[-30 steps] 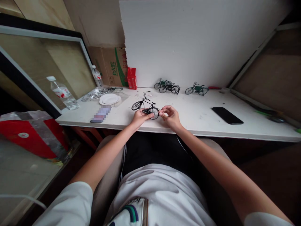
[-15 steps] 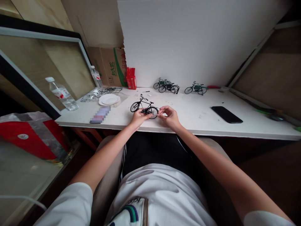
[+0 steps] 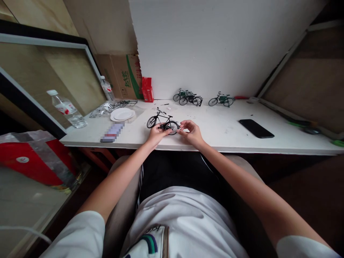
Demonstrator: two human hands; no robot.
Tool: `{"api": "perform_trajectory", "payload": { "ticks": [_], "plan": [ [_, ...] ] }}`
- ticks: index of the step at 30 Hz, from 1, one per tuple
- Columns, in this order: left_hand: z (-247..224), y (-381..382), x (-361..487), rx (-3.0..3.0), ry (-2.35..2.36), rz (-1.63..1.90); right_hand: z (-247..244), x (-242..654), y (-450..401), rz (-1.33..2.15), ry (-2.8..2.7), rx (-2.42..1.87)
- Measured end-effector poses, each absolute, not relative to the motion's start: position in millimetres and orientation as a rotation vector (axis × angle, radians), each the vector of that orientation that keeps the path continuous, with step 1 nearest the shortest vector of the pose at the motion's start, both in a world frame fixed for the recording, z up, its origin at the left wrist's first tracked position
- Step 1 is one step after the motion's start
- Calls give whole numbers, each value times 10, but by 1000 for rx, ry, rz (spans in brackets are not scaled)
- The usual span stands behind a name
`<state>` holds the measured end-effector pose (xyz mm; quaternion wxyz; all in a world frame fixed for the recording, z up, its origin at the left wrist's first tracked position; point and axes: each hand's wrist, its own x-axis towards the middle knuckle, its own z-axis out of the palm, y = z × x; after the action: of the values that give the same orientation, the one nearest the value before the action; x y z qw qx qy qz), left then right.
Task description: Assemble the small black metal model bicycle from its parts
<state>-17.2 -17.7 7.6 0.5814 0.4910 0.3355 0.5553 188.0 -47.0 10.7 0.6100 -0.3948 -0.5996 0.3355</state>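
Note:
A black model bicycle (image 3: 168, 120) is held just above the front of the white table, its handlebar to the left and its rear wheel to the right. My left hand (image 3: 157, 134) is closed round its lower middle, with the thumb against the rear wheel. At the back edge of that wheel, my right hand (image 3: 192, 132) has thumb and fingers curled in a pinch. Whether a small part lies between those fingertips is too fine to make out. Behind stand more model bicycles, a black one (image 3: 190, 100) and a green one (image 3: 221, 99).
On the left are a white plate (image 3: 122, 114), a blurred-out phone (image 3: 113, 132), clear plastic bags and a water bottle (image 3: 67, 109). A red box (image 3: 147, 89) stands at the back near a cardboard carton (image 3: 118, 77). A black phone (image 3: 256, 128) lies to the right. Tiny bits dot the tabletop.
The whole view has shifted slightly, so the table things appear a little further left. Both hands keep nearly the same hold at the model bicycle.

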Motion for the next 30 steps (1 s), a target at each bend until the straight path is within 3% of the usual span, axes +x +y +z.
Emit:
{"api": "perform_trajectory", "payload": {
  "ticks": [18, 30],
  "plan": [
    [82, -186, -174, 1183, 765, 1317, 125, 1845, -489, 904, -1317, -896],
    [77, -181, -163, 1163, 771, 1324, 138, 1841, -502, 814, -1387, -892]
  ]
}}
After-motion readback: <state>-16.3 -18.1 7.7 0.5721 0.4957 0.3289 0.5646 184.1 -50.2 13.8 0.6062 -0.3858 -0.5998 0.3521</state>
